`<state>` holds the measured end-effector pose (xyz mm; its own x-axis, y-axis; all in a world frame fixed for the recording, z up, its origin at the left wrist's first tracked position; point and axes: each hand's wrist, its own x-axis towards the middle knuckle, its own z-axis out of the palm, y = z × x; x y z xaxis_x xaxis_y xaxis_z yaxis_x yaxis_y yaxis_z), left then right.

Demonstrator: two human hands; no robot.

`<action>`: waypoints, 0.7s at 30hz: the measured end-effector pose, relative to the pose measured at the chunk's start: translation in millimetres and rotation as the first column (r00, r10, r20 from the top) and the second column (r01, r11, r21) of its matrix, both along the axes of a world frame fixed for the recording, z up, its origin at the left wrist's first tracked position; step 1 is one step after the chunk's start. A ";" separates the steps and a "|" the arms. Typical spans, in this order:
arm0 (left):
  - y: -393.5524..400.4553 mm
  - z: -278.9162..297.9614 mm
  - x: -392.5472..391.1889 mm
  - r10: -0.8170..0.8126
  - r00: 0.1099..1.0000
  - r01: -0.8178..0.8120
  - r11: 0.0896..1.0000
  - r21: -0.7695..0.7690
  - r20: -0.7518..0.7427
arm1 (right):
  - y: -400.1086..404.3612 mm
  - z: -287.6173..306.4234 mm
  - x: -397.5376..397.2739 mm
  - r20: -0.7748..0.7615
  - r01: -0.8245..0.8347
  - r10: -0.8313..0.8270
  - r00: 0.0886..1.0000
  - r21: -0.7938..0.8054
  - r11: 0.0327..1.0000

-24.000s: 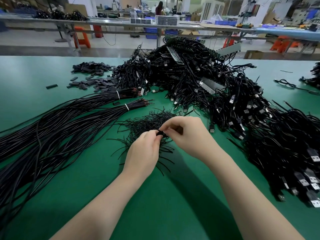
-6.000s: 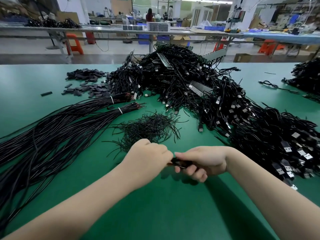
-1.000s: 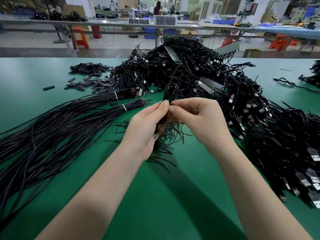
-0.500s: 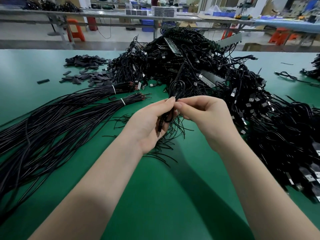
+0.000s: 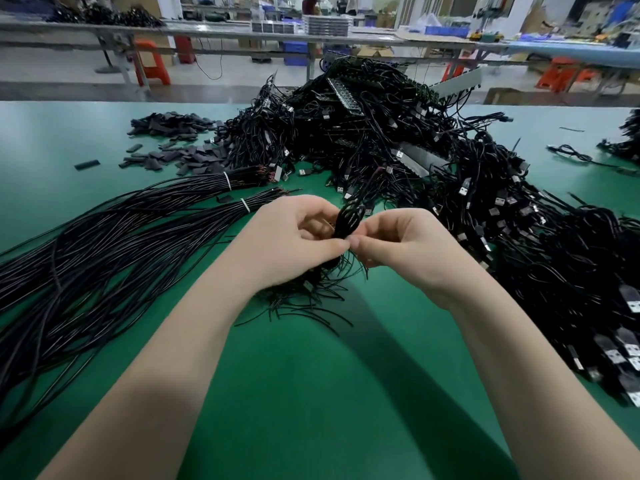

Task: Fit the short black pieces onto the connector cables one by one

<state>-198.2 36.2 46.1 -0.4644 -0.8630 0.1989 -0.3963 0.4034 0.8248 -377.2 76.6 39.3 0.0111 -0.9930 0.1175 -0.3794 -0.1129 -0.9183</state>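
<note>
Pinching one looped cable [image 5: 349, 220] between left hand [image 5: 294, 240] and right hand [image 5: 405, 251], thin strands [image 5: 311, 299] beneath, connector heap [image 5: 433, 174] behind

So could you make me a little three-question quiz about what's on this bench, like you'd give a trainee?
1. True or false: both hands, the left hand and the right hand, hold the coiled black cable above the green table.
2. Multiple choice: the heap of flat short black pieces lies A) at the far left of the table, B) under the person's wrists, C) on the orange stool.
3. Fill in: the long cable bundles on the left are tied with ____ bands.

Key: 1 true; 2 A; 3 white.
</note>
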 end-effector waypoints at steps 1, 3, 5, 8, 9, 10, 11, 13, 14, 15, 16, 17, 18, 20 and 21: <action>0.1 -0.5 -0.7 -0.008 1.000 0.008 0.999 -0.051 0.014 | 0.5 0.7 -0.4 -0.022 0.006 -0.005 1.000 0.003 1.000; -0.2 -0.9 -2.6 -0.006 1.000 0.004 0.996 -0.092 -0.030 | 0.8 2.0 -1.4 0.034 0.018 -0.017 0.999 -0.014 1.000; -2.1 -1.6 -4.1 0.000 0.993 -0.006 0.998 -0.055 -0.121 | 0.4 3.0 0.0 0.188 0.024 -0.019 0.982 -0.028 0.999; -1.5 -1.5 -5.8 -0.008 0.968 0.021 0.999 0.047 -0.253 | -0.8 2.0 4.6 0.303 0.023 -0.022 0.953 0.001 1.000; -1.8 -1.4 -6.1 -0.007 0.964 0.019 0.999 0.046 -0.266 | -1.1 1.3 5.4 0.333 0.014 -0.025 0.943 0.037 0.999; -1.9 -1.1 -5.8 -0.007 0.963 0.019 0.999 0.041 -0.270 | -1.1 1.3 5.9 0.372 -0.006 -0.024 0.928 0.080 0.997; -2.0 -0.5 -5.0 -0.010 0.963 0.021 0.999 0.040 -0.268 | -0.7 1.4 6.4 0.421 -0.033 -0.019 0.907 0.117 0.993; -2.5 0.4 -2.5 -0.026 0.964 0.044 0.997 0.062 -0.264 | -0.4 0.4 7.0 0.466 -0.071 0.002 0.885 0.131 0.989; -2.9 0.5 -1.1 -0.036 0.967 0.059 0.995 0.081 -0.253 | -0.5 -0.3 7.7 0.437 -0.063 0.009 0.900 0.109 0.992; -2.8 0.2 -0.1 -0.042 0.972 0.066 0.993 0.095 -0.233 | -0.2 -0.8 8.9 0.390 -0.045 0.010 0.921 0.080 0.996; -2.9 0.0 0.7 -0.043 0.976 0.067 0.992 0.108 -0.212 | 0.0 -1.3 9.9 0.345 -0.025 0.006 0.939 0.049 0.998; -2.9 -0.2 1.4 -0.040 0.980 0.064 0.991 0.117 -0.197 | 0.1 -1.5 11.0 0.309 -0.009 0.001 0.951 0.025 1.000; -2.5 0.4 2.1 -0.035 0.981 0.058 0.991 0.121 -0.189 | 0.4 -1.2 11.6 0.283 -0.001 -0.001 0.959 0.008 1.000; -1.8 1.6 2.7 -0.032 0.980 0.057 0.991 0.124 -0.198 | 0.8 -0.1 10.9 0.254 0.010 -0.007 0.967 -0.011 1.000; -1.4 2.5 2.9 -0.037 0.976 0.067 0.989 0.134 -0.217 | 0.9 0.8 10.2 0.252 0.012 -0.009 0.968 -0.011 1.000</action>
<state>-195.4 34.8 48.6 -0.4695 -0.8650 0.1770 -0.1868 0.2932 0.9376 -367.0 77.5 40.1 -0.0307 -0.9914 0.1273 -0.1367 -0.1221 -0.9831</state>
